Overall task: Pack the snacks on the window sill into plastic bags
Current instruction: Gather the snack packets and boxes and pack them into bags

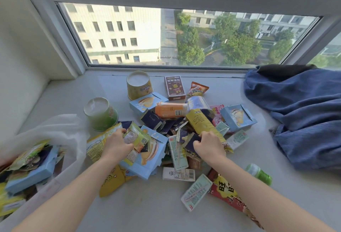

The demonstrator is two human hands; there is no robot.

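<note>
A heap of snack packets and boxes lies in the middle of the white window sill (147, 204). My left hand (116, 144) is closed on a yellow-green snack packet (134, 139) that rests on a light blue box (153, 156). My right hand (209, 144) grips a dark navy sachet (191, 142) among several navy sachets, just under a long yellow packet (201, 123). A translucent white plastic bag (60, 130) sits at the left, open, with a blue box (31, 174) and several packets inside.
Two upturned paper cups, a green cup (101, 113) and a yellow cup (139, 86), stand behind the heap near a brown box (174, 88). Blue cloth (304, 121) is bunched at the right. A green bottle (259, 173) and a red packet (228, 195) lie near my right forearm.
</note>
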